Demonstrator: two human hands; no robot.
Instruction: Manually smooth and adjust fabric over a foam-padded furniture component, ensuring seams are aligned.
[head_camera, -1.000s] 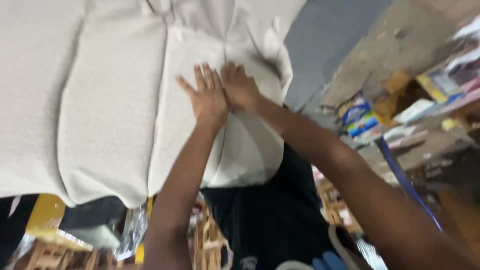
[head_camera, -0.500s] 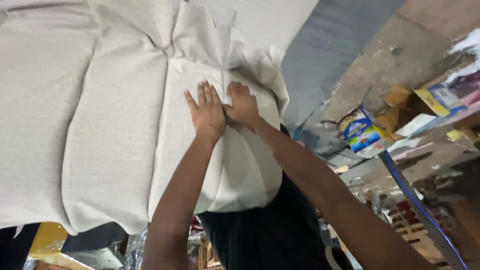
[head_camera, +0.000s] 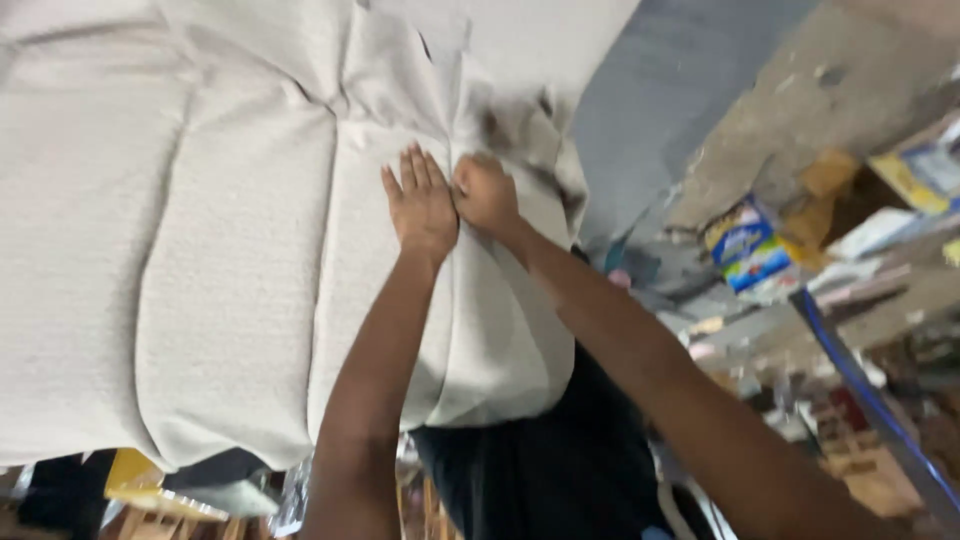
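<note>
Fabric fills the upper left of the view — a cream, nubby upholstery cloth stretched over padded, pillowy panels with deep seams between them. It is the cover of a large cushioned piece, likely a sofa back, and it hangs over a dark under-layer at the bottom edge.

The left hand lies flat on the cloth, fingers straight and close together, pressing just beside a vertical seam. The right hand touches it at the thumb side; its fingers are curled into a near fist, seemingly pinching a fold of the cloth, though the grip itself is hidden.

Risks, as I judge them: the cloth bunches into loose wrinkles just above the right hand, so a pull from there could drag the seam off line or leave a pucker. If the flat hand slips on the coarse weave, the fold could spring back. The padding is soft and gives under pressure — an uneven push could leave one panel lumpier than its neighbour.

Further out, to the right, a grey wall and a rough concrete floor show, with a blue-and-yellow packet, scattered papers and a blue bar. Clutter there is blurred.
</note>
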